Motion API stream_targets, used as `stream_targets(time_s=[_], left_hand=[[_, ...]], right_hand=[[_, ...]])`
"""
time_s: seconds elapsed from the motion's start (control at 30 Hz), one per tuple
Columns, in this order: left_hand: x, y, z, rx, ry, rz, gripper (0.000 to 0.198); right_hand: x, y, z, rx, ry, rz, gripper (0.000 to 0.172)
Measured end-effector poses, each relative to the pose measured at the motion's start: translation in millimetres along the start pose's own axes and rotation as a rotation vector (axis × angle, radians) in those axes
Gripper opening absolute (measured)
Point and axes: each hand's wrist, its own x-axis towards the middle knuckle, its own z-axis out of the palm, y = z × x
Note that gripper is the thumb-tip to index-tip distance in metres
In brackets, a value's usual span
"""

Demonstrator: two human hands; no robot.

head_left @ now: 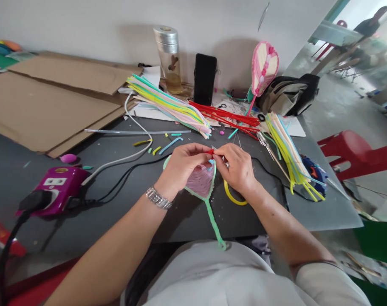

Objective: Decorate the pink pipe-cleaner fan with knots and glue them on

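Note:
My left hand (183,163) and my right hand (236,166) meet over the middle of the table, fingertips pinched together. Between them is a small red piece (211,151), which looks like fuzzy craft stem; its exact form is mostly hidden by the fingers. A thin pointed tip shows beside it. Beneath both hands lies a fan-shaped craft piece (198,182) with a mauve panel, a green edge and a green handle (214,221) ending in a curl towards me. A yellow loop (233,197) emerges from under my right hand; whether I hold it is unclear.
Bundles of multicoloured stems (170,104), red stems (225,114) and yellow-and-white stems (284,148) lie around. Behind stand a bottle (169,63), a phone (205,78) and a pink fan (265,68). A purple power socket (57,187) with cables and cardboard (53,102) occupy the left.

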Motion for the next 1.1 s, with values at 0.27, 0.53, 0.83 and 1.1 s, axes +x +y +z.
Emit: stream_targets(time_s=[0.27,0.53,0.83,1.1], left_hand=[[-3,-2,6.6,-0.045,0.037,0.089,0.018],[-6,0,7.2,0.015,0.035,0.157,0.016],[-7,-7,13.0,0.019,0.149,0.234,0.017],[-1,-13,10.7,-0.099,0.077,0.045,0.023]], right_hand=[[-1,-1,1,0.016,0.047,-0.005,0.014],[2,-1,-4,-0.118,0.008,-0.068,0.018],[-1,-9,5,0.199,0.113,0.183,0.013],[-2,0,7,0.091,0.067,0.086,0.020]])
